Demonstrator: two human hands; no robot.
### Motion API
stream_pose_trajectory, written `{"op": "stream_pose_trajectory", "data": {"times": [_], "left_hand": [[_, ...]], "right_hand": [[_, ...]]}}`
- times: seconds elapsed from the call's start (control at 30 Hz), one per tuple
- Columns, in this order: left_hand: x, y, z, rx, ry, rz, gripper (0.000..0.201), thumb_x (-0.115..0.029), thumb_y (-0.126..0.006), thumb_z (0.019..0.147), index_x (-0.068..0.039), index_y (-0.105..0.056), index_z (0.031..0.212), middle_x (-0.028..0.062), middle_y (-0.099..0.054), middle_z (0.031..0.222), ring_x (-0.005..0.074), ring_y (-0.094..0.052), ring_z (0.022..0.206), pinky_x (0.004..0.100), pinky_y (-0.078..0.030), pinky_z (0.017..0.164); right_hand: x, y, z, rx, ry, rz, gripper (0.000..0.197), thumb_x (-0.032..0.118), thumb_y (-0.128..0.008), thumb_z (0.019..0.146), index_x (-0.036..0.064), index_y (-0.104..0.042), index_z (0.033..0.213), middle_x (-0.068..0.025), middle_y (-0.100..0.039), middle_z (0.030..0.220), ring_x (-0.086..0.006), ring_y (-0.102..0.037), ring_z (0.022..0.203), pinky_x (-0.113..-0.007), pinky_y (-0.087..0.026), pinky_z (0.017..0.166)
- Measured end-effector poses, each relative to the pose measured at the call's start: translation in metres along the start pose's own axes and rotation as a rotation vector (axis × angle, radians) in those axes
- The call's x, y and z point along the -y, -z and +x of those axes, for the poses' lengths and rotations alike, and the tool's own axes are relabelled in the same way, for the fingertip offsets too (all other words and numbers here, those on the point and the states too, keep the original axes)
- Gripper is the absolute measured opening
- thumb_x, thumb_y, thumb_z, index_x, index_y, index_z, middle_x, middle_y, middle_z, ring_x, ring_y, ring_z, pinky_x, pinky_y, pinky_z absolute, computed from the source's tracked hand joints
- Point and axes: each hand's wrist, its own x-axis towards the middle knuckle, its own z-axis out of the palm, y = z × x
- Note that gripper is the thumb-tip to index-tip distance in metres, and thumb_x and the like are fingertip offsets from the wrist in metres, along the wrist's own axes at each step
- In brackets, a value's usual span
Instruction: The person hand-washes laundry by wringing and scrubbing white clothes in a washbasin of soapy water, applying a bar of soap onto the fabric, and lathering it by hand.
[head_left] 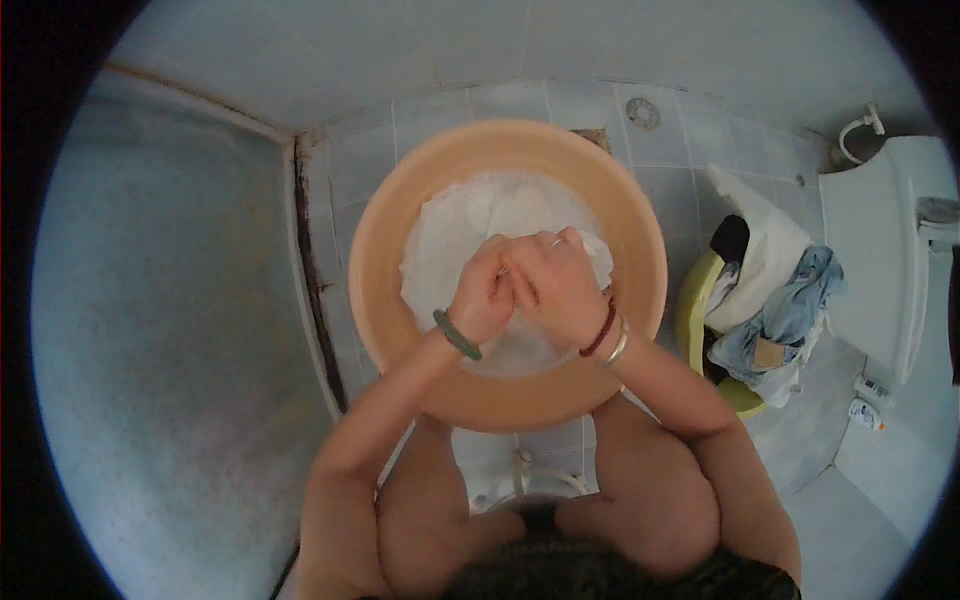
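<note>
A large peach-coloured basin (515,400) stands in front of me between my knees. Inside lies a white cloth (447,232), wet-looking and spread over the bottom with some water around it. My left hand (484,296), with a green bangle at the wrist, is closed and pressed against the right one. Over the cloth, my right hand (562,285) has its fingers curled, and a bunched piece of the white fabric shows along its far side. Knuckles hide most of what lies between the two hands.
At the right, a yellow-green tub (692,310) holds jeans (790,310) and other clothes. Beyond it stands a white fixture (870,260), with small bottles (866,413) nearby. A round drain (642,113) sits in the tiled floor. A frosted panel (190,330) closes off the left.
</note>
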Motion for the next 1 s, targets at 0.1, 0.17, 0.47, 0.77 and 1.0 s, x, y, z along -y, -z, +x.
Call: {"op": "stream_pose_trajectory", "data": {"times": [0.1,0.17,0.47,0.77,1.0], "left_hand": [[0.002,-0.005,-0.01,-0.056,0.246,-0.036,0.026,0.005,-0.04,0.086,0.0,-0.055,0.107,0.005,-0.052,0.083,0.0111,-0.049,0.075,0.0241,-0.04,0.064],[-0.001,0.001,-0.011,0.002,0.369,-0.179,0.025,0.005,-0.045,0.083,-0.001,-0.055,0.105,0.0098,-0.049,0.082,0.0185,-0.053,0.078,0.0266,-0.042,0.068],[-0.004,0.001,-0.002,-0.053,-0.01,-0.086,0.028,0.004,-0.043,0.082,-0.001,-0.055,0.107,0.011,-0.05,0.085,0.0219,-0.052,0.078,0.0281,-0.043,0.07],[-0.002,-0.002,-0.017,-0.02,0.063,-0.105,0.034,0.004,-0.043,0.08,0.0,-0.052,0.113,0.0136,-0.052,0.088,0.0269,-0.052,0.079,0.0329,-0.043,0.072],[-0.01,-0.005,-0.015,-0.056,0.129,0.078,0.035,0.005,-0.045,0.079,0.001,-0.052,0.112,0.0138,-0.053,0.089,0.0271,-0.053,0.082,0.0315,-0.044,0.071]], "right_hand": [[-0.009,0.001,0.002,0.05,-0.136,-0.038,0.008,0.012,-0.054,0.074,0.0105,-0.048,0.078,-0.009,-0.053,0.065,-0.0256,-0.052,0.068,-0.039,-0.031,0.062],[-0.002,-0.002,0.001,0.043,-0.223,-0.018,0.008,0.013,-0.055,0.074,0.0105,-0.048,0.079,-0.009,-0.053,0.065,-0.0256,-0.053,0.068,-0.039,-0.031,0.061],[0.011,0.002,0.004,-0.084,-0.002,0.097,0.009,0.014,-0.056,0.074,0.01,-0.048,0.076,-0.0099,-0.053,0.07,-0.0264,-0.052,0.065,-0.038,-0.032,0.062],[0.025,-0.007,-0.007,-0.107,0.09,-0.016,0.008,0.013,-0.056,0.075,0.0086,-0.051,0.08,-0.0088,-0.053,0.067,-0.027,-0.051,0.066,-0.038,-0.033,0.064],[0.016,-0.006,-0.007,-0.026,-0.207,0.065,0.007,0.011,-0.054,0.077,0.0077,-0.051,0.082,-0.0111,-0.054,0.071,-0.0294,-0.052,0.067,-0.039,-0.034,0.065]]}}
